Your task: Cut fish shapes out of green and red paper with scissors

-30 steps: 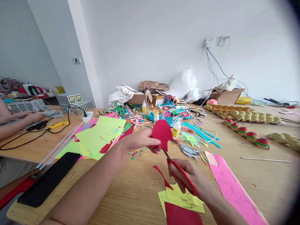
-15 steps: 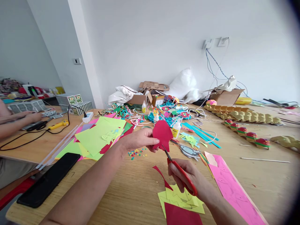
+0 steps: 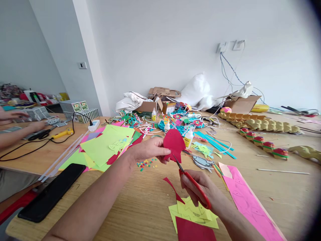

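Between thumb and fingers, my left hand [image 3: 155, 150] pinches a red paper piece [image 3: 174, 144] with a rounded top, held up above the table. My right hand [image 3: 197, 187] is wrapped round the handles of red scissors [image 3: 198, 190]. Their blades touch the paper's lower edge. Below lie a thin curved red strip [image 3: 174, 190], yellow paper sheets [image 3: 195, 212] with pencil drawings and a red sheet [image 3: 194, 230]. A grey fish cutout [image 3: 203, 162] rests right of the red paper.
A black phone [image 3: 52, 192] lies at the left front, near stacked coloured paper [image 3: 105, 145]. Glue bottles [image 3: 188, 138] and craft scraps fill the middle back. Pink paper [image 3: 250, 201] and egg-carton strips [image 3: 271, 124] are at right. Another person's hands [image 3: 35, 127] are at far left.
At far left, one of the other person's hands has lifted and moved back to the left. My hands, the scissors and the red paper look nearly unchanged.
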Motion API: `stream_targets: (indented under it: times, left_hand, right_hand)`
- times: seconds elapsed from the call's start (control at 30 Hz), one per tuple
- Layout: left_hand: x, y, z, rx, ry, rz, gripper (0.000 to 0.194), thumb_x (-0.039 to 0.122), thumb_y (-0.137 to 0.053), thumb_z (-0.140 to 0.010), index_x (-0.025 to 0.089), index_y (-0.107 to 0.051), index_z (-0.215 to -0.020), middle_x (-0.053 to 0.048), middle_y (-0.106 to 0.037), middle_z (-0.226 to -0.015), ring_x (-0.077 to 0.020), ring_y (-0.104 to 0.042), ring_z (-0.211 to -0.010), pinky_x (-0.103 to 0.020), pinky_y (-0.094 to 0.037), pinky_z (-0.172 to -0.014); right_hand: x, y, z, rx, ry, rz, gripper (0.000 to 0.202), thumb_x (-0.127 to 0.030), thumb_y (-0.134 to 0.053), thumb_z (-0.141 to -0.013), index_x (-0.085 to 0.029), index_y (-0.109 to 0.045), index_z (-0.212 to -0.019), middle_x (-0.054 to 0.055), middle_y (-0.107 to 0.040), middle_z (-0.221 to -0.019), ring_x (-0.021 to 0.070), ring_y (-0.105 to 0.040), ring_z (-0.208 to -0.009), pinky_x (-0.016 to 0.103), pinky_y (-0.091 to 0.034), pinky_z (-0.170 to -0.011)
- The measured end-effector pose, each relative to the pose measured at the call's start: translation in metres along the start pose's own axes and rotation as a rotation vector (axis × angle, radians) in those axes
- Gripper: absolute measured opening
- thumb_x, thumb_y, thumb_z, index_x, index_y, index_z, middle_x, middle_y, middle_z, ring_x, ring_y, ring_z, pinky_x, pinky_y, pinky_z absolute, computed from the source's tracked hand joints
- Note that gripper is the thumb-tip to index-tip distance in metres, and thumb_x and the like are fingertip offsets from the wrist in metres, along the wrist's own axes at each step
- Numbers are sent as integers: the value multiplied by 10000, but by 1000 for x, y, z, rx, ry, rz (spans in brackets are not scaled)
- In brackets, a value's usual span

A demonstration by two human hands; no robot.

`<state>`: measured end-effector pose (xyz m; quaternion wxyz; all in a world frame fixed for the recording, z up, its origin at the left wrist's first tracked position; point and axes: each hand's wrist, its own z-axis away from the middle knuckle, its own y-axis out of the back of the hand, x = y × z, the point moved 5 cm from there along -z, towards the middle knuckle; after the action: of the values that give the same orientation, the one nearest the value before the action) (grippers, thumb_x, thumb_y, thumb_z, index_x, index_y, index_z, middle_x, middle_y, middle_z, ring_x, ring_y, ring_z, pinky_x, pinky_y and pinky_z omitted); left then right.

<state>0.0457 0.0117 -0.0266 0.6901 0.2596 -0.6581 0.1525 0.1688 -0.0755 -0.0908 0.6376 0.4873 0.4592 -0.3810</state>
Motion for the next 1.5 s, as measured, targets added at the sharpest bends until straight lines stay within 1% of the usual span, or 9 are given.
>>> stream_targets:
  times: [0.27,0.57,0.73,0.87,0.97,1.03,1.27,1.4,1.5]
  left_hand:
    - [-2,-3,0,-27,12,30,192,302,-618,-725,111,-601,-713,-13,-590,-632,-91,-561,-587,-221,-460,-583]
    - [-1,-4,0,-32,5,26,182,300,-613,-729,117,-610,-725,-9,-584,-620,-90,-552,-583,-217,-456,-575]
    - [-1,-4,0,-36,5,9,207,327,-615,-725,121,-598,-735,-11,-581,-631,-95,-547,-585,-225,-449,-580]
    - [0,0,-1,52,-36,5,232,350,-613,-739,131,-572,-804,1,-571,-663,-70,-498,-549,-192,-395,-525]
    - [0,1,-3,116,-57,33,232,339,-632,-715,135,-560,-798,37,-510,-600,-44,-409,-474,-166,-297,-438]
    - [-1,0,-5,140,-55,82,219,326,-640,-696,138,-555,-769,51,-479,-559,-41,-387,-456,-163,-266,-419]
    - [-6,-4,-7,223,-13,204,216,309,-636,-681,138,-513,-633,29,-537,-519,-43,-436,-425,-173,-307,-425]
    - [-7,-10,-8,292,-26,316,195,294,-665,-651,140,-545,-659,29,-556,-513,-53,-460,-439,-175,-320,-428]
    - [-7,-19,-9,301,-42,326,201,303,-668,-646,138,-554,-642,25,-562,-504,-58,-471,-440,-181,-326,-432]
  right_hand:
    - [-5,-1,2,-2,9,5,393,-533,-425,-809,-183,-486,-639,-77,-423,-371,59,-322,-319,174,-223,-356]
    - [-1,1,1,-9,13,6,425,-563,-407,-823,-190,-469,-627,-82,-402,-373,60,-305,-310,175,-199,-339]
    - [2,1,0,-6,7,22,421,-564,-415,-824,-198,-456,-620,-85,-393,-371,62,-309,-305,178,-195,-333]
    - [0,0,0,-14,10,22,417,-557,-421,-825,-196,-458,-619,-85,-392,-373,61,-306,-305,174,-193,-325]
    - [-1,0,-1,-18,9,10,425,-569,-430,-813,-191,-465,-622,-83,-393,-373,63,-314,-313,174,-198,-334]
    - [-1,0,-1,-15,5,-3,432,-588,-423,-803,-191,-476,-640,-80,-405,-370,70,-313,-315,181,-203,-344]
    - [-4,2,1,29,81,-66,443,-597,-385,-818,-199,-467,-644,-62,-450,-387,93,-343,-351,211,-276,-421]
    - [-6,2,1,33,103,-139,445,-601,-391,-813,-194,-499,-667,-64,-437,-396,97,-351,-358,220,-276,-421]
    - [-7,1,1,40,119,-156,451,-603,-380,-815,-198,-495,-653,-62,-428,-396,99,-344,-360,232,-272,-423]
